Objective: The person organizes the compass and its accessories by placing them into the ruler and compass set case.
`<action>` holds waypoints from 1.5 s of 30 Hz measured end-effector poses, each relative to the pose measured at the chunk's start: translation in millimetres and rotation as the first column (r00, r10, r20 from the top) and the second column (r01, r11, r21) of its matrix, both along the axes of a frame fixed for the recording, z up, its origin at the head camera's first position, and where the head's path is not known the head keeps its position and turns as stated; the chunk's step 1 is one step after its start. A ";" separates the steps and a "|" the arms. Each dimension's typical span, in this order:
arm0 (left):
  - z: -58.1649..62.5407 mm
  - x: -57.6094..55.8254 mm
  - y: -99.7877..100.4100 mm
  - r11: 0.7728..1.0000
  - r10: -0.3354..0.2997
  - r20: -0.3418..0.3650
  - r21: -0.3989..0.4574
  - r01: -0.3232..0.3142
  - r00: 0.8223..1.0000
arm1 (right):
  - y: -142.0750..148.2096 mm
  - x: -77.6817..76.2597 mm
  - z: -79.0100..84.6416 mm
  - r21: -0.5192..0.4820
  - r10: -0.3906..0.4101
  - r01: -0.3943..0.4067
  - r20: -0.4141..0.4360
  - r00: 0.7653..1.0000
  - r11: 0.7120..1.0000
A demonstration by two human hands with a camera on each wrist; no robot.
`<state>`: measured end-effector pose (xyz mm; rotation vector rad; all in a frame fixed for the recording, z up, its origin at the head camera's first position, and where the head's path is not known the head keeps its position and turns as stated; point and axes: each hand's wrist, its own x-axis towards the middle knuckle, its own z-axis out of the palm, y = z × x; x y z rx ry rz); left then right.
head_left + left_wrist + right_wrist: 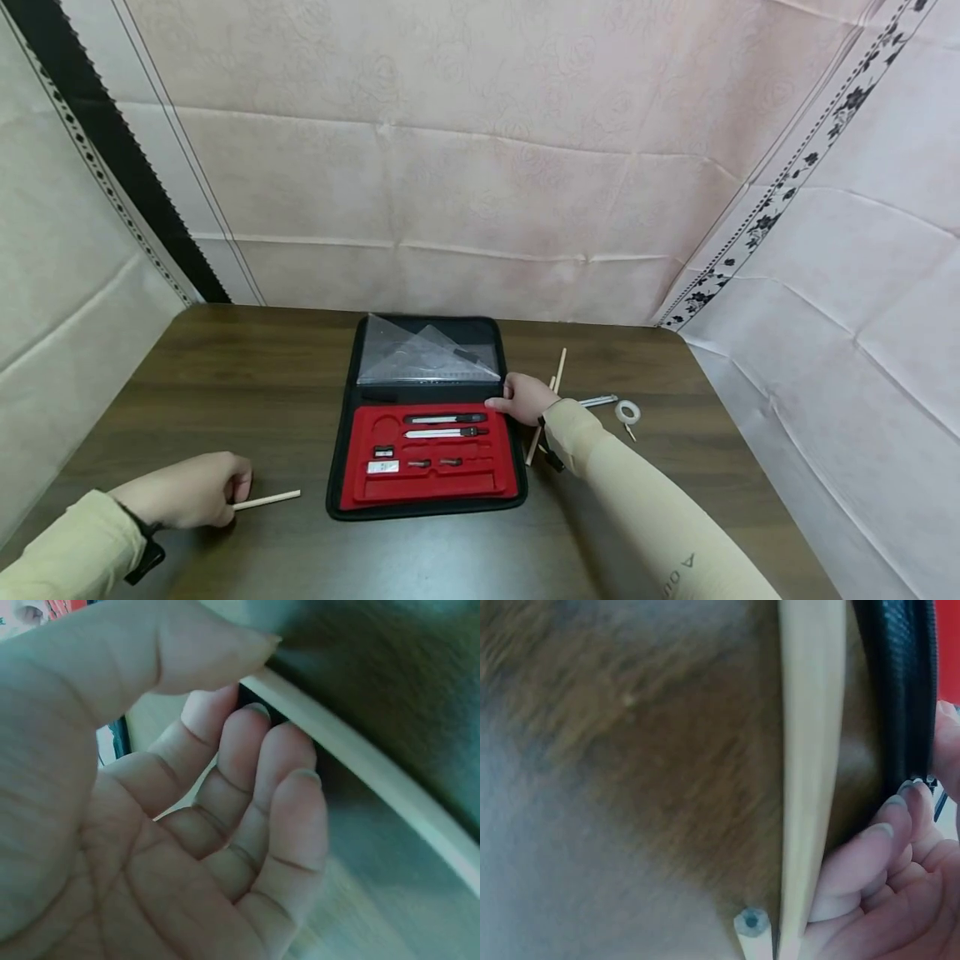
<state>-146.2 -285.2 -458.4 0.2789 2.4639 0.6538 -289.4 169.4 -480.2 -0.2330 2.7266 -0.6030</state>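
Observation:
My left hand (pixel 198 490) pinches a thin pale wooden pencil (pixel 266 500) low over the left part of the table. In the left wrist view the thumb lies along the pencil (pixel 375 769), with the fingers curled below. A black zip case (pixel 427 512) lies unfolded at the centre, holding a red tray (pixel 472 479). My right hand (pixel 531 398) grips the case's right edge, thumb over the tray side and fingertips against the zipped rim (pixel 909 697). Set in the tray are a compass-like tool (pixel 446 419), another slim tool (pixel 442 433), a sharpener (pixel 383 452) and a white eraser (pixel 382 467).
Clear set squares (pixel 427 358) sit in the case's lid. Right of the case lie pale wooden pencils (pixel 561 367), partly behind the right hand, a metal tool (pixel 598 401) and a white ring-shaped roll (pixel 627 412). Cloth curtains (pixel 480 208) hang behind the table.

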 end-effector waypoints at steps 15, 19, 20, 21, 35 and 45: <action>0.9 -7.2 2.7 0.997 -0.074 -0.122 -0.008 0.073 0.990 | 1.5 2.7 16.5 -0.004 0.004 -0.004 -0.034 0.999 1.000; 4.6 -9.4 7.0 0.988 -0.131 -0.170 0.053 0.142 0.977 | 1.3 3.1 20.8 -0.015 0.008 -0.009 -0.041 0.999 1.000; 6.6 -10.1 9.5 0.985 -0.144 -0.188 0.070 0.159 0.971 | 1.3 3.1 22.0 -0.018 0.008 -0.008 -0.041 0.999 1.000; 9.1 -10.9 13.1 0.981 -0.157 -0.219 0.081 0.178 0.963 | 1.4 3.4 23.0 -0.024 0.011 -0.012 -0.043 0.999 1.000; 44.0 -25.9 178.2 0.927 -0.350 -0.490 -0.057 0.372 0.798 | -5.3 2.7 22.7 -0.042 -0.020 0.018 -0.040 0.999 0.999; 3.5 -9.7 219.6 0.894 -0.407 -0.492 -0.039 0.447 0.770 | -3.9 18.4 6.5 -0.041 -0.003 0.002 -0.028 1.000 0.999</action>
